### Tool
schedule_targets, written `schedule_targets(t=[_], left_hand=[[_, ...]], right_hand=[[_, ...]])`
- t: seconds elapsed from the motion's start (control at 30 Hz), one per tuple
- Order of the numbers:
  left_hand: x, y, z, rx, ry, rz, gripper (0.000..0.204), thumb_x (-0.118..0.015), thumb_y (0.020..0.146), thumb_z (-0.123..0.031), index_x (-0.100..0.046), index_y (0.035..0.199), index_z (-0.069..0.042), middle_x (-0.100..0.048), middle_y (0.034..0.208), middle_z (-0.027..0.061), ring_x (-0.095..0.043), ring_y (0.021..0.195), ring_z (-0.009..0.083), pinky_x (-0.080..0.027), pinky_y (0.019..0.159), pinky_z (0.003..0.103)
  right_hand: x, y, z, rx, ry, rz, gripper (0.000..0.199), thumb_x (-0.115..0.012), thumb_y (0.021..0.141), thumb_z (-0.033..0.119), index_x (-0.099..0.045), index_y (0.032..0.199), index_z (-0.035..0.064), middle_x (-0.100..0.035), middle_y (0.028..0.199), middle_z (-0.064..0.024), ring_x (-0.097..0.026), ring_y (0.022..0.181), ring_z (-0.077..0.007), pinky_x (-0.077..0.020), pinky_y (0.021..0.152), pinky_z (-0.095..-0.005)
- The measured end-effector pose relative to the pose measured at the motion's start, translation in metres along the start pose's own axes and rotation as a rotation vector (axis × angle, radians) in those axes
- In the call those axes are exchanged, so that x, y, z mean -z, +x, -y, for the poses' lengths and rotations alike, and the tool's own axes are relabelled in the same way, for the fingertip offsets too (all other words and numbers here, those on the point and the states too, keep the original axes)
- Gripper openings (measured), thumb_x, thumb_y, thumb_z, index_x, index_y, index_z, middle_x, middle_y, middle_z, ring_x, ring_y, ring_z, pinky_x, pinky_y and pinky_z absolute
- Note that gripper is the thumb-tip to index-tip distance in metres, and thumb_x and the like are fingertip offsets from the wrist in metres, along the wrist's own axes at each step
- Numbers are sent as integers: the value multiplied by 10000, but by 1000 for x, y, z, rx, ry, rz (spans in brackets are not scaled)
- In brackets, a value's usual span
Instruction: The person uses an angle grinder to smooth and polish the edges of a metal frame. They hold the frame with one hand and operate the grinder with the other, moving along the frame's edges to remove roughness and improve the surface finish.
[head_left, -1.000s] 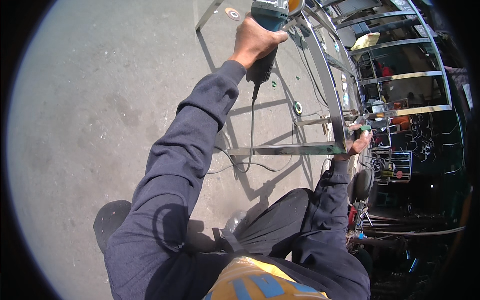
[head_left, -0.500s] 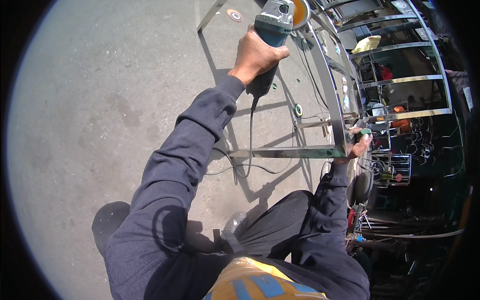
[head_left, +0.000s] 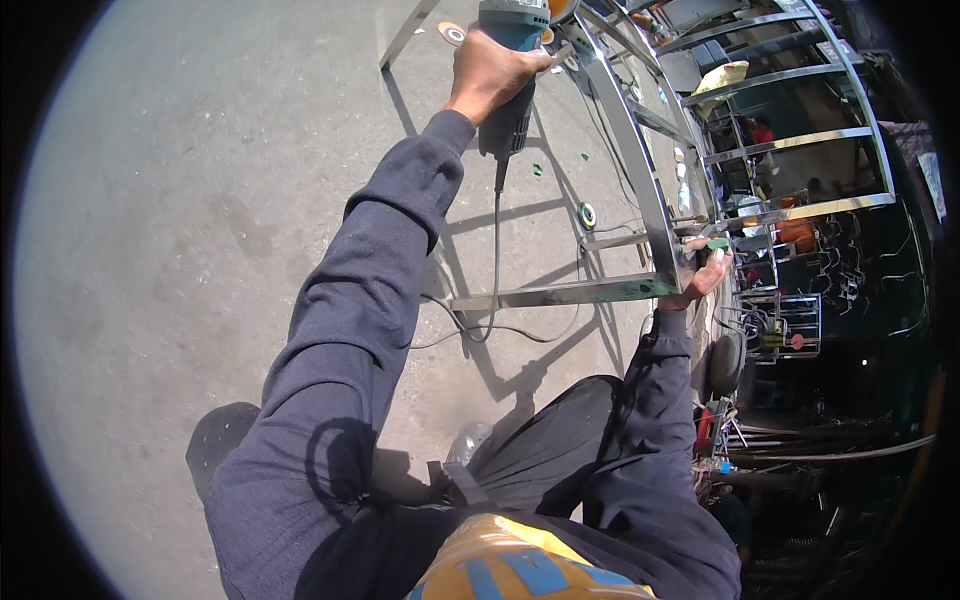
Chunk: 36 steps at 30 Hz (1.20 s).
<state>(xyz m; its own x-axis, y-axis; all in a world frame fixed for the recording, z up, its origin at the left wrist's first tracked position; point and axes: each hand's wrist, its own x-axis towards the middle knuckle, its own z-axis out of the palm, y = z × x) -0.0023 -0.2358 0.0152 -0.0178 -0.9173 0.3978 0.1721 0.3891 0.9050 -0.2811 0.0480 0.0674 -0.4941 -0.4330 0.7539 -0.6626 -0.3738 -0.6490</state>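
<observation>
Metal frame (head_left: 570, 293): upright, right of centre. Angle grinder (head_left: 507, 128): beyond the frame's near bar, long axis pointing away from the wearer. Left hand (head_left: 488, 76), the nearer: fingers wrapped around the grinder's body. Right hand (head_left: 704, 279): at the frame's near right corner. Yellow disc (head_left: 562, 9): right of the left fingers, beside the frame; contact cannot be told. Small green piece (head_left: 717, 244): pinched by the right thumb and fingers.

Navy-grey long sleeves (head_left: 345, 300), 9 and 4 o'clock, creased, banded cuffs (head_left: 449, 133); dark trousers (head_left: 550, 440), 5 o'clock; yellow garment (head_left: 488, 537), big blue markings (head_left: 538, 568), 6 o'clock.
</observation>
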Motion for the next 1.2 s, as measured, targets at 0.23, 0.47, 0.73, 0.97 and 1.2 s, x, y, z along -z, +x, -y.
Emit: schedule_targets(t=[0.23, 0.47, 0.73, 0.97, 1.2], left_hand=[[-10, -92, -28, 4, -85, 68, 645, -800, 658, -296, -570, 1137, 69, -706, 977, 210, -731, 837, 305, -600, 794, 368], [-18, -164, -61, -46, -115, 159, 716, -806, 647, -283, -491, 1181, 74, -690, 968, 224, -732, 837, 327, -607, 762, 385], [-10, -89, -30, 74, -119, 10, 580, -794, 646, -259, -608, 1093, 60, -714, 979, 192, -727, 859, 285, -589, 805, 361], [-1, -3, 7, 16, -22, -64, 431, -776, 668, -299, -701, 954, 14, -741, 861, 163, -739, 783, 257, -595, 758, 362], [0, 80, 5, 59, -91, -120, 347, -783, 677, -312, -728, 837, -9, -735, 769, 143, -729, 694, 248, -576, 638, 387]], right_hand=[[-13, -4, 15, 6, -79, -9, 298, -427, 993, 328, -486, 983, 36, -540, 755, -73, -527, 672, -169, -460, 704, -301], [-19, -4, 15, 39, -122, -14, 300, -422, 990, 330, -481, 970, 37, -544, 760, -70, -516, 663, -155, -454, 693, -301], [-20, -7, 18, -13, -2, -17, 284, -388, 1013, 289, -488, 959, 29, -544, 789, -90, -512, 707, -184, -448, 757, -326], [-13, -7, 16, 9, 29, -1, 308, -438, 978, 342, -495, 999, 41, -544, 809, -91, -517, 738, -163, -456, 762, -330], [-2, -7, 11, 82, -171, 55, 319, -426, 994, 367, -483, 968, 54, -523, 785, -76, -516, 757, -164, -451, 794, -324]])
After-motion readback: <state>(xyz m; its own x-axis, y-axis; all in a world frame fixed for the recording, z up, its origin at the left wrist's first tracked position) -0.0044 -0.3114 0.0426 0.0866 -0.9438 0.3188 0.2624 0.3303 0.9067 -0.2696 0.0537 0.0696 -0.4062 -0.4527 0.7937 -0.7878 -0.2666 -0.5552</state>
